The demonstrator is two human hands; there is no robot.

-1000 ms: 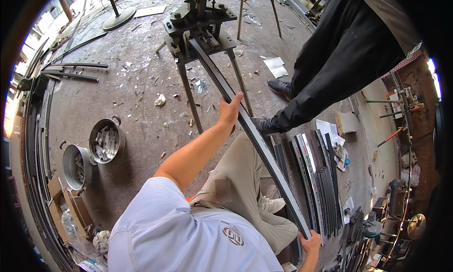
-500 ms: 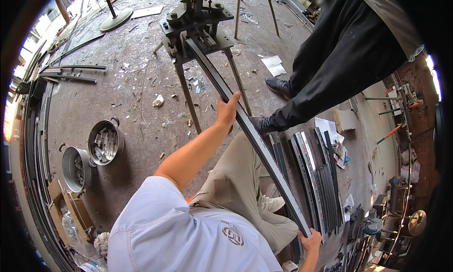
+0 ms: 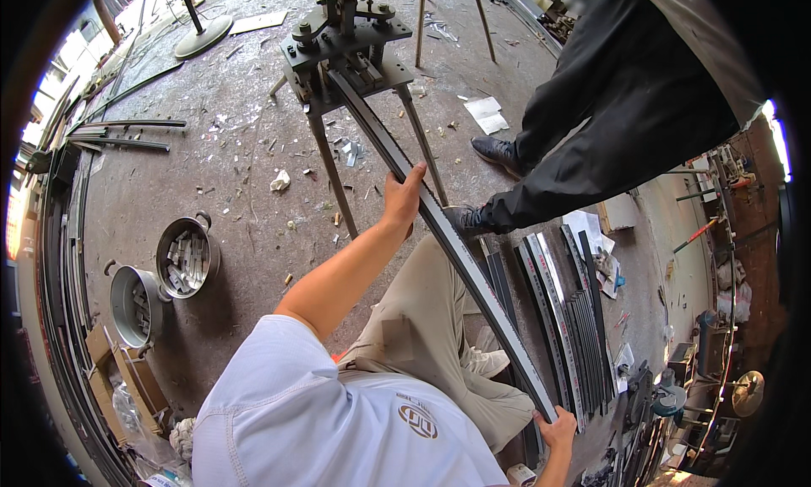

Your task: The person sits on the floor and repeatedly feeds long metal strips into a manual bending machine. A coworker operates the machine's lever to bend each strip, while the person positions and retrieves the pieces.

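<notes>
A long dark metal profile [image 3: 480,280] with a pale strip along its face slants from a press on a legged stand [image 3: 345,41] down to my right side. Its far end sits in the press's lower jaw. My left hand [image 3: 404,195] is wrapped round the bar near its middle, thumb on top. At the near end, my right hand [image 3: 556,429] grips the profile just above the floor stock. The fingers of both hands are partly hidden behind the bar.
Dark profiles [image 3: 583,343] lie on the floor at the right. Two metal pots [image 3: 211,263] with cut pieces stand at the left, near a cardboard box [image 3: 139,381]. A person in dark trousers [image 3: 591,132] stands beside the press. Scraps litter the floor.
The view has shifted slightly, and the press's upper part looks a little different, with a bar now at its top. My hands keep the same grip on the profile.
</notes>
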